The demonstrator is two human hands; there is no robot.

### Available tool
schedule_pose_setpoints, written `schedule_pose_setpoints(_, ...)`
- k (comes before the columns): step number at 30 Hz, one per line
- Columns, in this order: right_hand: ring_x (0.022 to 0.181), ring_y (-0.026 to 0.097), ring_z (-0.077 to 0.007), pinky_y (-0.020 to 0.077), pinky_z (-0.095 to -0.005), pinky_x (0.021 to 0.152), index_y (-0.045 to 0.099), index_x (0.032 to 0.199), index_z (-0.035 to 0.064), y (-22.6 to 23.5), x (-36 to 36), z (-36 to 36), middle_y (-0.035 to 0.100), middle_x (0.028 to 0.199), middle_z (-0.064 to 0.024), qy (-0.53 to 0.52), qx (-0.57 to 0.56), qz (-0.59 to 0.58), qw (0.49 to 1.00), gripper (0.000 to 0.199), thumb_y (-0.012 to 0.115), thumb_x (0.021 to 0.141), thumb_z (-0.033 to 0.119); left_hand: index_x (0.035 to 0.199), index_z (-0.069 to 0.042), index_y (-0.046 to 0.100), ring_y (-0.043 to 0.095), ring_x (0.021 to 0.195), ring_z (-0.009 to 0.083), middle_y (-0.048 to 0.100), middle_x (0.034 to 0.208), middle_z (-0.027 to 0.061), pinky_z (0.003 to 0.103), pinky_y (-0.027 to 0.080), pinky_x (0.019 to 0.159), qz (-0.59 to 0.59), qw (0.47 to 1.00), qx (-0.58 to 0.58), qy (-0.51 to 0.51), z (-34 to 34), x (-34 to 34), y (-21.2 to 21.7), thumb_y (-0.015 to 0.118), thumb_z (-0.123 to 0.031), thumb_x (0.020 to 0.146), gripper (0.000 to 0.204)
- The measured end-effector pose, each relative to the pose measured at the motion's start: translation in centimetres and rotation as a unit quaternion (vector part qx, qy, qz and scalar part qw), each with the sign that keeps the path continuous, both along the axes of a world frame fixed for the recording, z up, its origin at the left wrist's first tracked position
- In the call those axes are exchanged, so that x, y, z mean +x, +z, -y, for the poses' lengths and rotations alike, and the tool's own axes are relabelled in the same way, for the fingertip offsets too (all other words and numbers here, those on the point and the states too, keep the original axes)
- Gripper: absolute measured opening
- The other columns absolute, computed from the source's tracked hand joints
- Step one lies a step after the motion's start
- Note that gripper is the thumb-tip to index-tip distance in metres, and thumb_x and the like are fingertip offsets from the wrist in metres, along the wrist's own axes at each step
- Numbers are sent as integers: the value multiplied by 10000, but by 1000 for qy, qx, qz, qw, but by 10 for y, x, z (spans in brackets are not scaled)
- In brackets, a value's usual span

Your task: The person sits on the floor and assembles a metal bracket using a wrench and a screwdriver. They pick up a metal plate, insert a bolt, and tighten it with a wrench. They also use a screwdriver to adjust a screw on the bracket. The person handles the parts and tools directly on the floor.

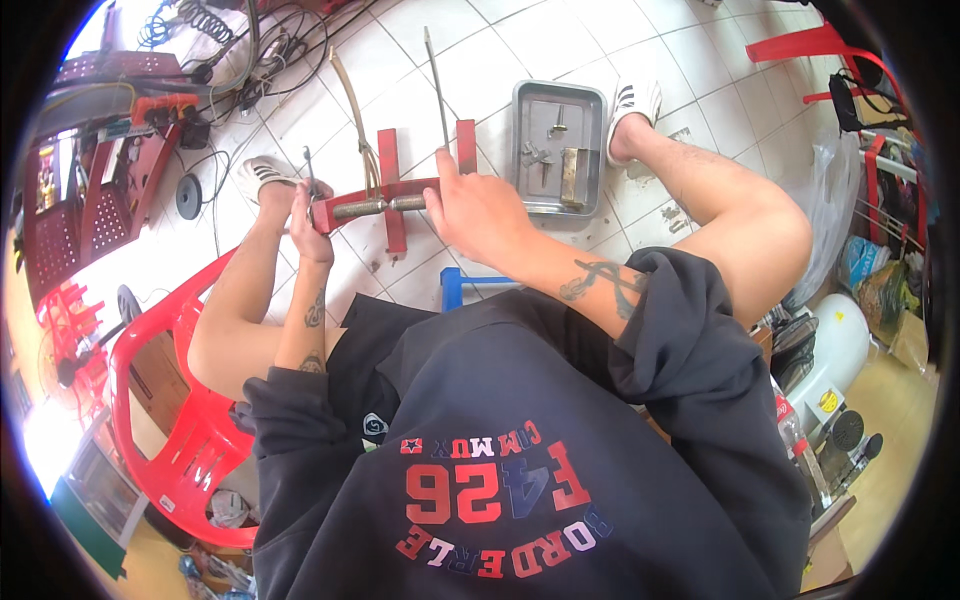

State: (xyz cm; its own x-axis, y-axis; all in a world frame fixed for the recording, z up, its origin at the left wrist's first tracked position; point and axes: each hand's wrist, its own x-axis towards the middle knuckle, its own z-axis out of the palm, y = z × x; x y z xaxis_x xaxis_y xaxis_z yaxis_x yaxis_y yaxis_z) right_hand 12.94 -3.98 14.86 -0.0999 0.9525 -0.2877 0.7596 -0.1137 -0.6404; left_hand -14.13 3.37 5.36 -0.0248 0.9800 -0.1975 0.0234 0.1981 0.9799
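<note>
A red metal stand (392, 232) rises from the floor between my legs, with a greyish metal cylinder (360, 209) lying across its top. At its left end my left hand (308, 230) is closed around a slim metal tool (308, 160), perhaps a spanner, that points upward. My right hand (482, 212) wraps over the stand's right end, thumb beside the cylinder and index finger stretched forward; its other fingers are hidden. A thin metal rod (436, 85) slants up from near that index finger. A tan hose (350, 95) stands up from the cylinder's middle.
Right of the stand, a grey tray (518, 150) holds several metal parts. A blue stool edge (452, 290) shows close to me. To my left are a red plastic chair (185, 450) and tangled cables (255, 60). A red chair (800, 45) and plastic bags (835, 190) are at right.
</note>
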Motion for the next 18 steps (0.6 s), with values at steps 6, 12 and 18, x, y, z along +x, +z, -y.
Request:
schedule_pose_setpoints(6, 619, 656, -408, 531, -510, 614, 355, 1440, -94, 2, 5, -4, 648, 650, -219, -15, -7, 10, 1000, 607, 477, 977, 279, 968, 27, 603, 586, 908, 209, 623, 944, 128, 360, 470, 885, -72, 983, 149, 75, 6, 10, -11, 364, -270, 1076, 396)
schedule_pose_setpoints(12, 592, 644, -402, 507, -520, 603, 297, 1494, -68, 12, 15, -7, 644, 641, -206, -10, -41, 51, 998, 647, 484, 976, 273, 922, 40, 564, 563, 848, 200, 586, 890, 130, 342, 471, 799, -30, 989, 81, 122, 36, 26, -2, 321, -282, 1081, 433)
schedule_pose_setpoints(18, 539, 638, -364, 515, -470, 514, 260, 1495, -98, 6, 9, -7, 619, 577, -159, -8, -29, 83, 996, 691, 512, 952, 246, 992, 86, 563, 577, 850, 209, 563, 940, 129, 336, 492, 816, -62, 985, 134, 87, 45, 18, -14, 347, -222, 1075, 385)
